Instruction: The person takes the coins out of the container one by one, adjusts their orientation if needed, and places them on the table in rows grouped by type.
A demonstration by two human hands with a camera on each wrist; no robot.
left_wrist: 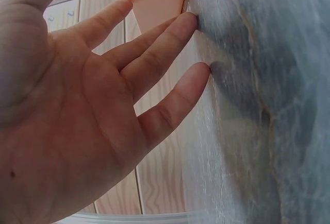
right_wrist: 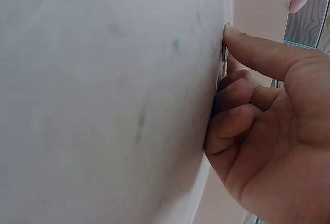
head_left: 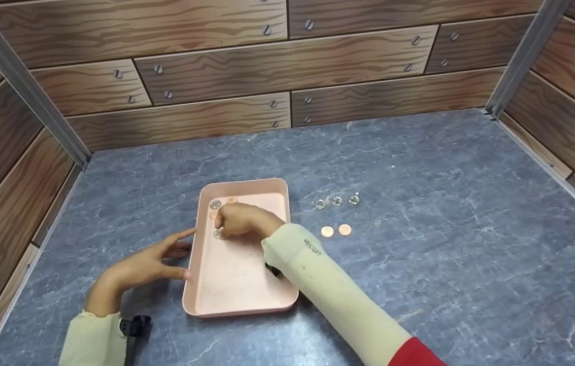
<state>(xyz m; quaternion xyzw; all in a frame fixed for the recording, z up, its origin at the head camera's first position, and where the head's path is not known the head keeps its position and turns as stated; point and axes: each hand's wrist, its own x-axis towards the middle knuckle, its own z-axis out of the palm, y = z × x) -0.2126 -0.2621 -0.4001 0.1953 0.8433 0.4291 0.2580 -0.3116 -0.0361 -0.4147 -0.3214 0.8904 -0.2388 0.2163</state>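
Observation:
A pink rectangular tray (head_left: 242, 302) lies on the table. Over its far left part, my right hand (head_left: 242, 219) pinches a silver coin (right_wrist: 225, 42) between thumb and forefinger, close to the tray floor, with the other fingers curled. Beside that hand in the tray are another silver coin (head_left: 215, 204) and two copper coins, one by the far wall (head_left: 232, 200) and one by the left wall (head_left: 213, 215). Spread beside the tray, my left hand (head_left: 148, 262) touches its left wall with thumb and fingertips; its palm holds nothing.
Right of the tray, three silver coins (head_left: 337, 201) lie in a row, with two copper coins (head_left: 345, 230) nearer me. Wood-patterned panels (head_left: 287, 66) stand around the blue marbled table (head_left: 445, 229). The right forearm crosses the tray's right wall.

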